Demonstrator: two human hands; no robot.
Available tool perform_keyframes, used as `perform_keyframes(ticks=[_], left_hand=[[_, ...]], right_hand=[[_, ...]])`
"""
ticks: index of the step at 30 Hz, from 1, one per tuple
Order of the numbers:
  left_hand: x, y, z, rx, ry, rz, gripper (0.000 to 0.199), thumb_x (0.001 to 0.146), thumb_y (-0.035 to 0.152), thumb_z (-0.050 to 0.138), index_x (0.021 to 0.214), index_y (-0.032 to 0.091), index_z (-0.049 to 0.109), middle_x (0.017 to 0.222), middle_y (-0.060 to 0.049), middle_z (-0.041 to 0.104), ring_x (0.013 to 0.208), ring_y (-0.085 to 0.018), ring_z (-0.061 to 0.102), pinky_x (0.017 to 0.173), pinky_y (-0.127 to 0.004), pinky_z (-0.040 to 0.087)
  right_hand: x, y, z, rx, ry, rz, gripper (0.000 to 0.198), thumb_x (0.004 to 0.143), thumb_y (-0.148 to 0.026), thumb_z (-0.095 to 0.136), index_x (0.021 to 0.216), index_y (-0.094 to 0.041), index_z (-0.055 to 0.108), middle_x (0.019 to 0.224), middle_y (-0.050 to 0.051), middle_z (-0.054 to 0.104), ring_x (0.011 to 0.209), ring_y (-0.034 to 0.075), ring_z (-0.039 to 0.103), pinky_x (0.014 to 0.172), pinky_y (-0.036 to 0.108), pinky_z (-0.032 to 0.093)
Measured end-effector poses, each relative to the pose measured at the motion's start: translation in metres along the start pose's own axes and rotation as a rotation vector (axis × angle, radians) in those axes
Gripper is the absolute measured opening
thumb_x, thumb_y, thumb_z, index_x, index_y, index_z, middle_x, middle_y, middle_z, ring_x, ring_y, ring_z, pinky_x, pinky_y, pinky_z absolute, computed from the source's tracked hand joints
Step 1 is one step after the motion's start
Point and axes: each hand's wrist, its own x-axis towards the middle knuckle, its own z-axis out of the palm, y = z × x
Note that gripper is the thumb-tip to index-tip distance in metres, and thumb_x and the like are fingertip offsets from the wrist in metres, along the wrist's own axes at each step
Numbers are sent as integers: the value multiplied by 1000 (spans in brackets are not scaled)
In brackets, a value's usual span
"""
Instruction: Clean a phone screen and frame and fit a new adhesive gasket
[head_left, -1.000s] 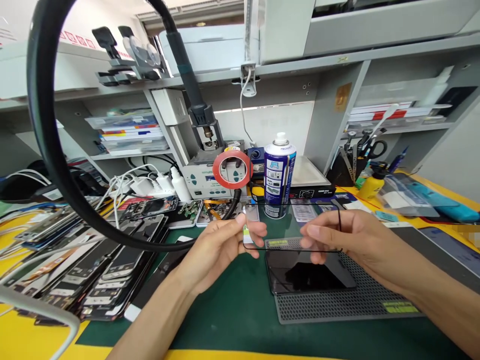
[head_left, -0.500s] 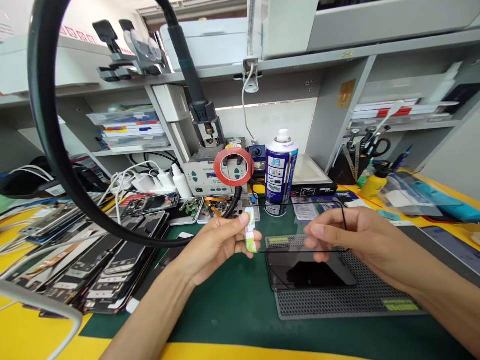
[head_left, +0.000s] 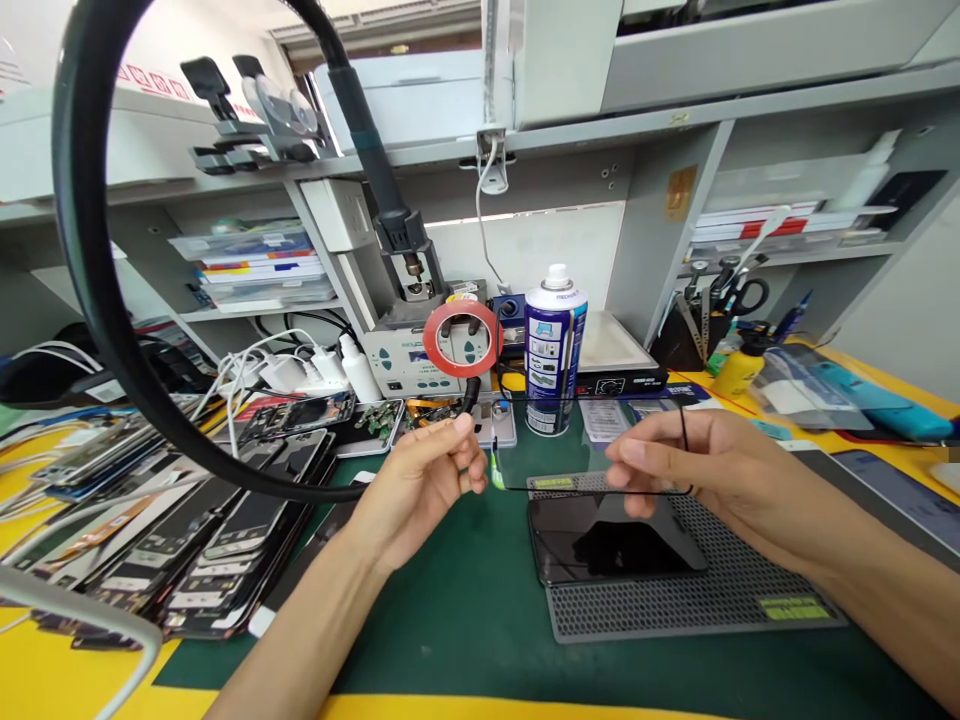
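My right hand (head_left: 664, 460) pinches the right end of a clear glass screen protector (head_left: 555, 455) with a thin black border, held level above the bench. Close to its left end is my left hand (head_left: 435, 460), fingers curled and thumb pressed against them; whatever may be in that pinch is hidden. A small green piece of the tab (head_left: 498, 470) shows at the left edge of the glass, a slight gap away from my left fingertips. Below the glass lies a black phone (head_left: 615, 540), screen up, on a grey perforated mat (head_left: 675, 610).
Stacked phone parts (head_left: 232, 560) crowd the left side. Behind stand a blue-white spray can (head_left: 555, 350), a red tape roll (head_left: 461, 338) and a soldering station (head_left: 405, 370). A thick black hose (head_left: 90, 280) loops across the left. A yellow bottle (head_left: 739, 370) stands right.
My left hand has drawn slightly left, off the glass edge. The white-green tab, broad before, now shows only as a small green bit. My right hand keeps its hold.
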Motion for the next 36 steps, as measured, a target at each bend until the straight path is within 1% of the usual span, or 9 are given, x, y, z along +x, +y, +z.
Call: perform_keyframes(ticks=[3, 5, 7, 11, 16, 22, 28, 36], left_hand=[[-2, -4, 1, 0, -82, -64, 25, 91, 39, 68, 86, 15, 75, 77, -4, 60, 70, -14, 56, 62, -28, 47], [-4, -7, 2, 11, -135, -114, 26, 91, 36, 68, 92, 12, 77, 79, -6, 61, 69, -16, 57, 62, -30, 46], [-4, -9, 2, 25, -151, -134, 23, 91, 30, 68, 91, 10, 79, 76, -6, 60, 66, -14, 55, 64, -30, 44], [-1, -11, -1, 35, -126, -126, 21, 91, 27, 69, 88, 10, 80, 76, -6, 62, 63, -11, 53, 63, -28, 42], [2, -10, -3, 30, -90, -116, 20, 85, 27, 77, 80, 8, 79, 73, -5, 62, 61, -10, 50, 61, -27, 42], [1, -7, 1, -9, -59, -115, 22, 77, 24, 84, 67, 10, 72, 63, -1, 56, 58, -8, 46, 58, -24, 41], [1, -7, 1, -33, -49, -118, 24, 74, 23, 86, 66, 10, 68, 62, 1, 54, 57, -8, 46, 57, -23, 41], [2, -11, -2, -37, -54, -118, 22, 76, 23, 84, 70, 11, 67, 68, -1, 55, 59, -8, 45, 58, -23, 42]], right_hand=[[-1, 1, 1, -9, -14, 5, 36, 74, -53, 84, 77, -17, 78, 78, 9, 75, 65, 21, 69, 62, 32, 55], [-2, 1, 2, -14, -24, 18, 36, 75, -53, 84, 78, -17, 78, 79, 9, 75, 67, 21, 70, 63, 32, 56], [-3, 2, 2, -11, -37, 27, 36, 76, -53, 83, 79, -18, 77, 80, 8, 76, 68, 21, 70, 63, 31, 56], [-2, 3, 4, -5, -50, 22, 35, 78, -52, 83, 80, -18, 77, 81, 7, 76, 66, 19, 70, 63, 30, 55], [-2, 4, 4, -9, -50, 10, 35, 78, -52, 82, 82, -18, 78, 83, 8, 77, 67, 19, 71, 64, 29, 56], [-3, 6, 2, -5, -67, -4, 30, 80, -49, 81, 83, -20, 78, 84, 6, 78, 69, 18, 72, 65, 28, 57], [-3, 9, -1, -3, -73, -7, 28, 82, -48, 80, 82, -20, 78, 83, 5, 78, 68, 17, 71, 66, 27, 57], [-3, 9, -1, -17, -62, -1, 30, 81, -49, 81, 82, -19, 78, 83, 6, 77, 67, 17, 70, 63, 26, 55]])
